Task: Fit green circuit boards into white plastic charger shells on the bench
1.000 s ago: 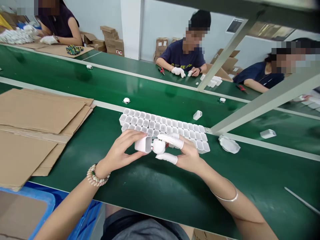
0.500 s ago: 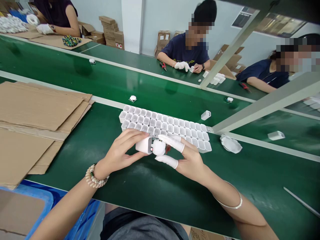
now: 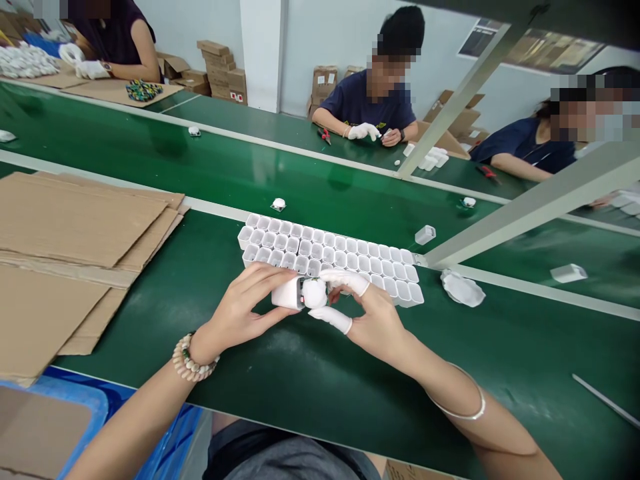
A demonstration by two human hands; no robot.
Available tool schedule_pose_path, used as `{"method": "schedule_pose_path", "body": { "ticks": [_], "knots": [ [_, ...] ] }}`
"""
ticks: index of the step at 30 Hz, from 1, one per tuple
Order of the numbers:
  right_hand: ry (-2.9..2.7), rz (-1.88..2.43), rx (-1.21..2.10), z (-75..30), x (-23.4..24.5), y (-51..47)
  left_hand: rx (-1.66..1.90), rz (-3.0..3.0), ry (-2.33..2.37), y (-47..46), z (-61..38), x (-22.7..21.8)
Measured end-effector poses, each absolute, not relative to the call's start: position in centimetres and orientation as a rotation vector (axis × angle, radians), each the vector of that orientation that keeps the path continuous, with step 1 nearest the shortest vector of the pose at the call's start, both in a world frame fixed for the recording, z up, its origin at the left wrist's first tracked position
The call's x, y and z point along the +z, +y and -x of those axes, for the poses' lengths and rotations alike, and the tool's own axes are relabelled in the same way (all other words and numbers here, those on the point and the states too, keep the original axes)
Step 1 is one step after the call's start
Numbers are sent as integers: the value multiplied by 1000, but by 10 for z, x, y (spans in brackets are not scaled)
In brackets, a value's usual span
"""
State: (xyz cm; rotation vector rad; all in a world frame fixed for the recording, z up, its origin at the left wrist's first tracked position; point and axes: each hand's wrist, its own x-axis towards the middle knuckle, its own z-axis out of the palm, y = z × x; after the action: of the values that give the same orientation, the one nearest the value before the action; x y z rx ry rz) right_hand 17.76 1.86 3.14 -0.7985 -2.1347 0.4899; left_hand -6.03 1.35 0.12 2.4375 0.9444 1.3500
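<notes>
My left hand (image 3: 245, 303) grips a white plastic housing (image 3: 287, 294) between thumb and fingers, its open end turned to the right. Opposite it, my right hand (image 3: 370, 310), with white finger cots on the thumb and some fingers, pinches a small round white part (image 3: 315, 293) that has a bit of circuit board at its edge. The white part sits right at the housing's mouth; how deep it reaches inside is hidden. Just behind both hands stand rows of white open-topped housings (image 3: 340, 259), packed side by side on the green table.
Flat cardboard sheets (image 3: 75, 213) lie at the left. A white crumpled dish-like thing (image 3: 463, 288) and a thin rod (image 3: 607, 400) are on the right. Beyond, a green conveyor (image 3: 225, 167) carries loose parts past a slanted metal post (image 3: 525, 207). Co-workers sit across it.
The round white part has moved left, closer against the housing, along with my right hand's fingers. Pieces on the conveyor have shifted to the right.
</notes>
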Motion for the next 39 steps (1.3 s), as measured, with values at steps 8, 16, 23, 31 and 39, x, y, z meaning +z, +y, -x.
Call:
{"method": "schedule_pose_path", "body": {
  "ticks": [8, 16, 23, 31, 39],
  "knots": [
    [-2064, 809, 457, -173, 28, 15, 1375, -2412, 967, 11, 57, 2],
    [-2025, 751, 362, -170, 21, 16, 1407, -2430, 948, 11, 56, 2],
    [-2102, 637, 151, -172, 17, 14, 1532, -2387, 1040, 7, 53, -4],
    [-2214, 664, 78, -169, 11, 10, 1635, -2360, 1139, 5, 50, -3],
    [-2238, 641, 99, -162, 7, 8, 1665, -2343, 1171, 0, 45, -5]
  ]
}}
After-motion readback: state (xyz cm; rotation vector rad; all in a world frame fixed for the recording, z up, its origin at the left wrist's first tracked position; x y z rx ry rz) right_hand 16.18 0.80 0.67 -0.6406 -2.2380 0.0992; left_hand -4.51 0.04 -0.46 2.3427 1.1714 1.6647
